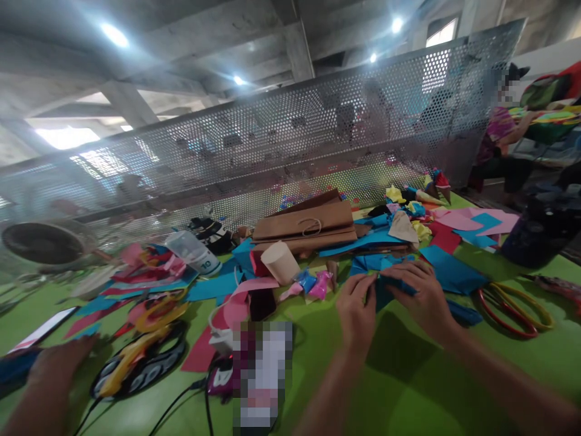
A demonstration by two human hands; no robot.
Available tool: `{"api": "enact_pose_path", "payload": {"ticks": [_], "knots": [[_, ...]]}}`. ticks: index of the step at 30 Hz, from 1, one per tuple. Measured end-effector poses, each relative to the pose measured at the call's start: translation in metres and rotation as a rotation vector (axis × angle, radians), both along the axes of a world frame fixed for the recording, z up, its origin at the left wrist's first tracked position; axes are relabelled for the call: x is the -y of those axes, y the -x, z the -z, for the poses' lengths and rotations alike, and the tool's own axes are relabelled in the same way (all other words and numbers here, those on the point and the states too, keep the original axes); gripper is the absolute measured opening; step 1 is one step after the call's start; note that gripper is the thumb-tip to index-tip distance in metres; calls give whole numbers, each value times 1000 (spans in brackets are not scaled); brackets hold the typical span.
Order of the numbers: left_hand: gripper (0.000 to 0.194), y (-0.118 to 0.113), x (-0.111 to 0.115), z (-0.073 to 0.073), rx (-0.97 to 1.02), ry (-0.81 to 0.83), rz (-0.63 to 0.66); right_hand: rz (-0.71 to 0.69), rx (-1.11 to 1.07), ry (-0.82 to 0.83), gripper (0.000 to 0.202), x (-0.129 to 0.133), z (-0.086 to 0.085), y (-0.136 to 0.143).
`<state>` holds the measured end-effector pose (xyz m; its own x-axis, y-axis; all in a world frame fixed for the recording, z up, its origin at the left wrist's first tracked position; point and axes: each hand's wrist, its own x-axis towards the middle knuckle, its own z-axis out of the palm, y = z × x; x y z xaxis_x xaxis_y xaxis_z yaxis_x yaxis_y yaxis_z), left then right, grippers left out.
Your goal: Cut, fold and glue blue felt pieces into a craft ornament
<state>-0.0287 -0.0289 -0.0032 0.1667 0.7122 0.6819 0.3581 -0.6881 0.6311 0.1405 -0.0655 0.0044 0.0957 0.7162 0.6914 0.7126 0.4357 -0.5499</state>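
Observation:
My left hand (pixel 357 306) and my right hand (pixel 418 290) are close together above the green table (pixel 327 375). Between their bent fingers is a folded blue sheet (pixel 387 297), perhaps paper or felt, gripped from both sides. The fingers cover much of it, so its full shape is hidden. A flat blue sheet (pixel 454 269) lies just beyond my right hand. Under the right wrist is a narrow dark-blue item (pixel 463 313) whose kind I cannot make out. Shiny blue and pink wrapped pieces (pixel 321 283) lie left of my left hand.
A co-worker's hand (pixel 61 363) rests at the far left near a yellow glue gun (pixel 131 360). Red-and-yellow rings (pixel 515 309) and a dark container (pixel 542 233) stand right. Brown folded sheets (pixel 304 224), a cream roll (pixel 280 263) and a perforated metal screen (pixel 272 157) are behind.

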Motion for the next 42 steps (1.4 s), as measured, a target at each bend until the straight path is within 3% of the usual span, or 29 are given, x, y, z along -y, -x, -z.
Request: {"api": "enact_pose_path", "payload": {"ticks": [12,20,29,37,42], "knots": [[24,-3,3,2,-35,29,-9,101,68,-82,10,1,-1,1],[24,-7,4,0,4,79,31,51,96,-141,4,-1,3,0],[22,-6,6,0,-65,74,-11,43,105,-121,1,-1,6,0],[25,-1,0,0,-47,237,149,37,167,-95,6,4,-2,-1],[17,7,0,0,-229,105,60,36,330,-153,12,4,18,-18]]}}
